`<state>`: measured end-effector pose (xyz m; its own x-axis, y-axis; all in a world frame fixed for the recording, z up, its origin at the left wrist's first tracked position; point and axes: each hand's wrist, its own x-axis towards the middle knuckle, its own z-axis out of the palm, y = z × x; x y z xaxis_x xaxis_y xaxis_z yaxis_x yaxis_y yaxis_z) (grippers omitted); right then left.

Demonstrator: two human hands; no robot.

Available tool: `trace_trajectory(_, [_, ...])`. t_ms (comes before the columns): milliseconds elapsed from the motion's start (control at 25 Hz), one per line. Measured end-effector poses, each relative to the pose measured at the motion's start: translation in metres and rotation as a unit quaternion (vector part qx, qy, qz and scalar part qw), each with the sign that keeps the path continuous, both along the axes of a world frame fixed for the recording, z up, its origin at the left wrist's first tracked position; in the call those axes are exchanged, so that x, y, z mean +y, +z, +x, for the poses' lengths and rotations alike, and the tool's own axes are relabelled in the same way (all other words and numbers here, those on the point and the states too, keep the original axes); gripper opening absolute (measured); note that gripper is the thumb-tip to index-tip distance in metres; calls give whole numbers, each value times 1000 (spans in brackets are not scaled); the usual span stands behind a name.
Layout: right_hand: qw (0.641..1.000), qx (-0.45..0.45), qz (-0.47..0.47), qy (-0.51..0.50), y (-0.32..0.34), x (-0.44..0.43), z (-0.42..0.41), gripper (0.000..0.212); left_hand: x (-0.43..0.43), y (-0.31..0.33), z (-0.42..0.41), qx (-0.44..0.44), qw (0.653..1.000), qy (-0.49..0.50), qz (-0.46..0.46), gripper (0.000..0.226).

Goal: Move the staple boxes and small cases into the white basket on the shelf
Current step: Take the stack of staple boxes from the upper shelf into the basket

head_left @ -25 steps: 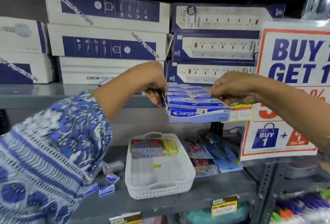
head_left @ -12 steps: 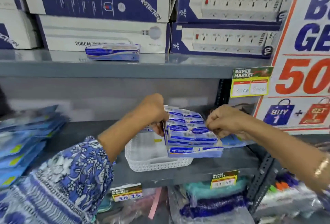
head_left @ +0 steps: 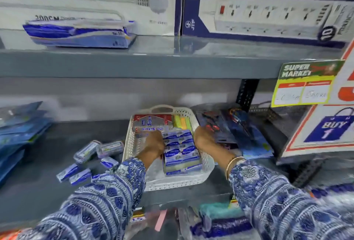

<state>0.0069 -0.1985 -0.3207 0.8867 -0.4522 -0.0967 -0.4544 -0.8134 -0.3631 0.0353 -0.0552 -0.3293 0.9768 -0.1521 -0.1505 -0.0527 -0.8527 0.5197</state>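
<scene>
A blue and white pack of staple boxes (head_left: pixel 181 151) sits inside the white basket (head_left: pixel 207 165) on the lower shelf. My left hand (head_left: pixel 154 143) grips its left side and my right hand (head_left: pixel 204 140) grips its right side. At the basket's far end lie red and white boxes (head_left: pixel 152 124) and small yellow and orange pieces (head_left: pixel 182 122). Left of the basket, two clear small cases (head_left: pixel 99 150) and several loose blue staple boxes (head_left: pixel 75 173) lie on the shelf. Another blue pack (head_left: pixel 80 34) rests on the upper shelf.
Large power strip boxes (head_left: pixel 268 11) fill the upper shelf. Carded tools in blue packaging (head_left: pixel 239 132) lie right of the basket. A stack of blue packets (head_left: pixel 19 130) sits at the left. A promo sign (head_left: pixel 325 128) and a price tag (head_left: pixel 304 84) hang at the right.
Both hands have brought the pack of staple boxes down from in front of the upper shelf into the basket. The camera has tilted down and closer.
</scene>
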Motion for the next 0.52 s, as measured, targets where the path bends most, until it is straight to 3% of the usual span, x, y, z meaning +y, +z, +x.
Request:
trace_trajectory(200, [997,56,-15,47,-16,4,-5,38,-11,-30,-1,41,998,-9,41,28])
trace_trajectory(520, [988,96,-83,92,-22,10,-5,39,-9,-42,2,23,998,-24,54,27])
